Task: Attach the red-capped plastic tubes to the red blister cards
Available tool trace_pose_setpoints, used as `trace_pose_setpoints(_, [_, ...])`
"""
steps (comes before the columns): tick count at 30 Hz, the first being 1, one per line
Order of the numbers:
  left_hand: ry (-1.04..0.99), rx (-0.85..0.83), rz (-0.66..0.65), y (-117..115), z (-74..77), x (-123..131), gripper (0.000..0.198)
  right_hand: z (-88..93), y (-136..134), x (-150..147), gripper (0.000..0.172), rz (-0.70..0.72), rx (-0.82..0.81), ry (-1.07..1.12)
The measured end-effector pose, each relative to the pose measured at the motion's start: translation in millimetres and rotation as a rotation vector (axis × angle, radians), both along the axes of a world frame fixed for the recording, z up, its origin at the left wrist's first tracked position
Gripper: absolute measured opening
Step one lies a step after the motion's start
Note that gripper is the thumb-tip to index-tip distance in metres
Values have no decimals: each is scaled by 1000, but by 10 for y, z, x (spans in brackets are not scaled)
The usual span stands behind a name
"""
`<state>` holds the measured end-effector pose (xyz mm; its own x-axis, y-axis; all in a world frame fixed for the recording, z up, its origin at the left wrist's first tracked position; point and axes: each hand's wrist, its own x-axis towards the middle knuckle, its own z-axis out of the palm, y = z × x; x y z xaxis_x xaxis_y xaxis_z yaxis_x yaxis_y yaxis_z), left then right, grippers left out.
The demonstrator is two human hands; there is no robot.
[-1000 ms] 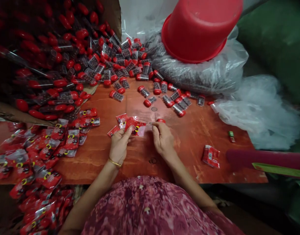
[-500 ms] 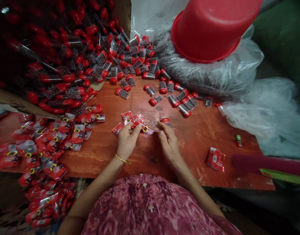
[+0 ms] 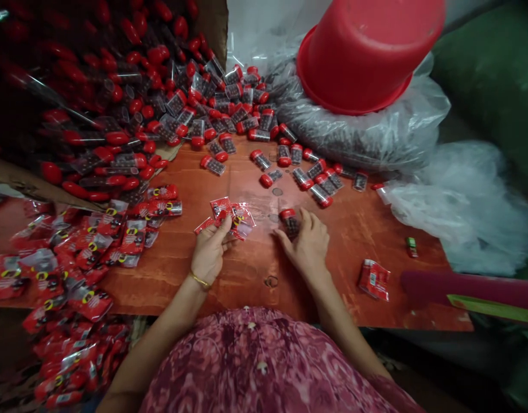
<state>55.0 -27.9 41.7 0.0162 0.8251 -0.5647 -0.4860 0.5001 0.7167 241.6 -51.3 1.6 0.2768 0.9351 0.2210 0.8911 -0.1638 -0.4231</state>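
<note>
My left hand (image 3: 210,252) pinches a small fan of red printed plastic sachets (image 3: 233,215) just above the red wooden table (image 3: 341,241). My right hand (image 3: 307,244) rests on the table with its fingers curled round a small clear bottle with a red cap (image 3: 288,221). The two hands are about a hand's width apart. More loose red-capped bottles (image 3: 307,175) lie scattered just beyond my hands.
A cardboard box of red-capped bottles (image 3: 117,109) spills from the far left. Filled red sachets (image 3: 74,258) are heaped at the left edge. An upturned red bucket (image 3: 367,51) sits on a plastic bag (image 3: 367,132). A red packet stack (image 3: 375,279) lies at right.
My right hand let go of the sachet's edge, moved right and closed on a bottle. My left hand kept the sachets and stayed roughly where it was.
</note>
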Motion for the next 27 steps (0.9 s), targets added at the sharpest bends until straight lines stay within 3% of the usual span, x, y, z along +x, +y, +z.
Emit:
trace_pose_setpoints(2, [-39, -6, -27, 26, -3, -6, 38, -89, -10, 163, 42, 24, -67, -76])
trace_pose_setpoints(5, [-52, -6, -50, 35, -16, 5, 34, -125, -92, 219, 31, 142, -6, 162])
trace_pose_setpoints(9, [-28, 13, -72, 17, -14, 9, 35, 107, -283, 56, 26, 244, -27, 719])
trace_pose_setpoints(11, [-7, 30, -95, 8, 1, 8, 38, 270, -345, -35, 23, 300, -90, 871])
trace_pose_setpoints(16, [60, 82, -128, 3, 42, 14, 41, 483, -308, -157, 19, 402, -144, 944])
trace_pose_setpoints(27, [81, 156, -188, 42, 35, -38, 31, 347, -234, -239, 22, 362, -196, 1005])
